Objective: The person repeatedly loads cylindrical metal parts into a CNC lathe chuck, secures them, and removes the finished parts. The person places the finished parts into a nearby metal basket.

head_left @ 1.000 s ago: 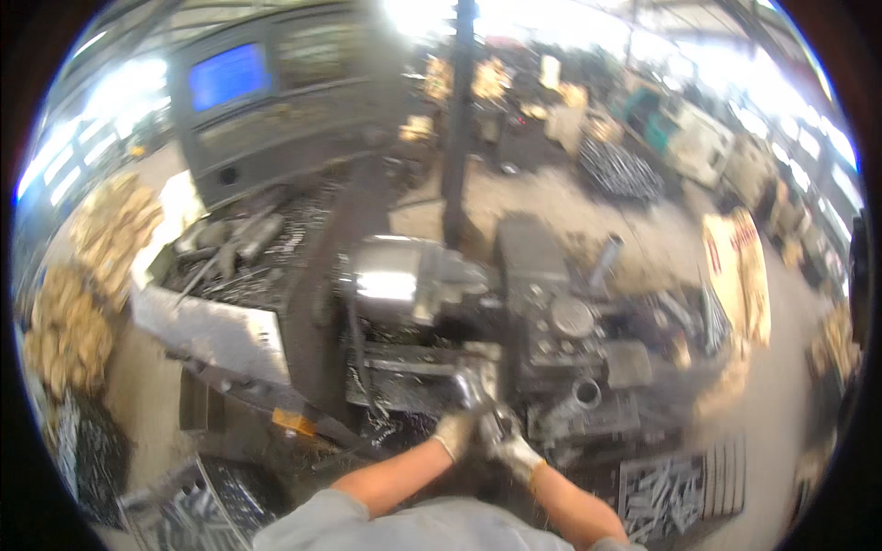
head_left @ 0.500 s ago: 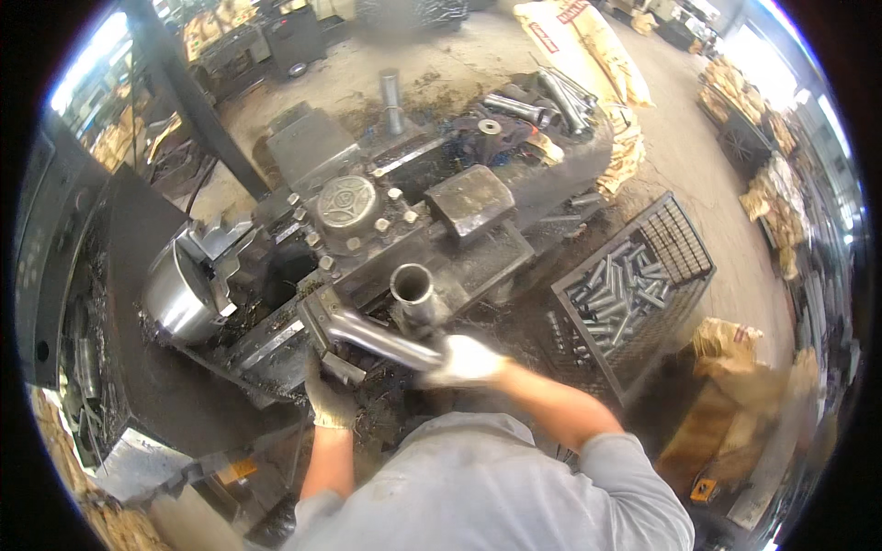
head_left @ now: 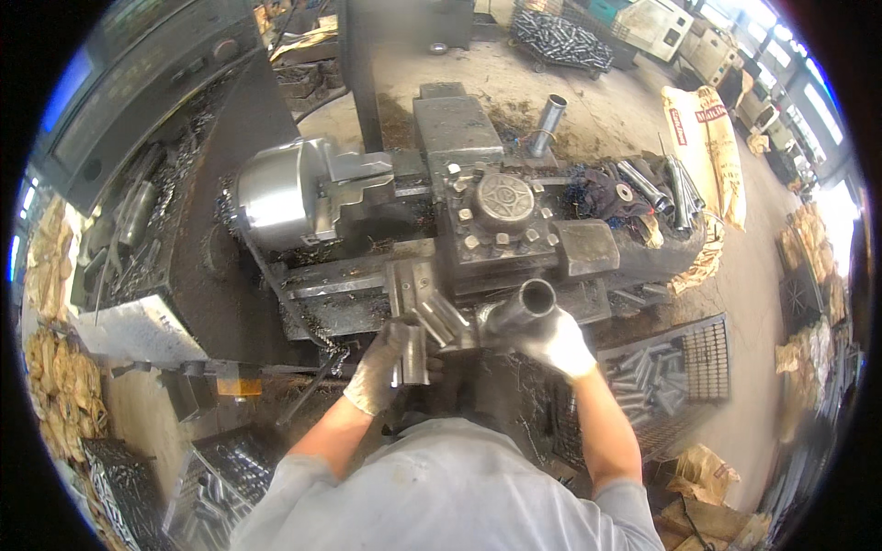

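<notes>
My left hand (head_left: 375,369), in a dirty glove, closes on a short, shiny metal block (head_left: 413,356) at the front of the lathe carriage. A ridged metal piece (head_left: 443,318) lies at a slant just beyond it. My right hand (head_left: 562,343), in a white glove and smeared by motion, is closed against an upright open-ended metal tube (head_left: 533,301); its fingers are mostly hidden. Behind both hands stands the tool post (head_left: 505,197) with its round cap and bolts. The large chuck (head_left: 280,193) is to the left, its jaws facing the tool post.
Cut metal tubes fill a wire basket (head_left: 648,378) at the right, and another crate (head_left: 216,500) sits low on the left. A second upright tube (head_left: 548,124) rises behind the carriage. Rags and tubes (head_left: 634,188) rest on the lathe's right end. Shavings cover the bed.
The view has turned, so the lathe sits further right and more level. My right hand has left the long blurred metal bar pose and is now at the upright tube. My left hand stays by the carriage front.
</notes>
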Demonstrator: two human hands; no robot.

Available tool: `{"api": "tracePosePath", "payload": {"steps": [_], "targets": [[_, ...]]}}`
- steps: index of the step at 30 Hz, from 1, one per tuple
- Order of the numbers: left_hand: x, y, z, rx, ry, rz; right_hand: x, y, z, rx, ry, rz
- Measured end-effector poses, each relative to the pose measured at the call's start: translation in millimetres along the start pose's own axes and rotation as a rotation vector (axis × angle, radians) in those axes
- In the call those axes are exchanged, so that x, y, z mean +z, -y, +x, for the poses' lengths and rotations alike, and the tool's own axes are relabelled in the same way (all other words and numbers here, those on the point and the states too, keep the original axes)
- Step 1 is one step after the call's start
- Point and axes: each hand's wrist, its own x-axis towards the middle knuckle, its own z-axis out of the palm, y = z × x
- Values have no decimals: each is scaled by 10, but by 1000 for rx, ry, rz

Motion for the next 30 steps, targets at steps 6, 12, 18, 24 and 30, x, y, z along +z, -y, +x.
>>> {"api": "tracePosePath", "payload": {"steps": [6,12,18,24,30], "targets": [[63,6,-113,-387,-12,-374,557,813,75,-461,81,-94],[-577,-180,72,37,-243,-150,1349,707,644,-83,181,-383],[-360,-537,324,353,-308,-351,970,1132,1072,119,416,533],[-215,-731,675,504,-210,82,194,1881,1673,-34,342,410],[-276,-443,917,249,-368,1069,-710,1594,3109,-636,74,-987]]}}
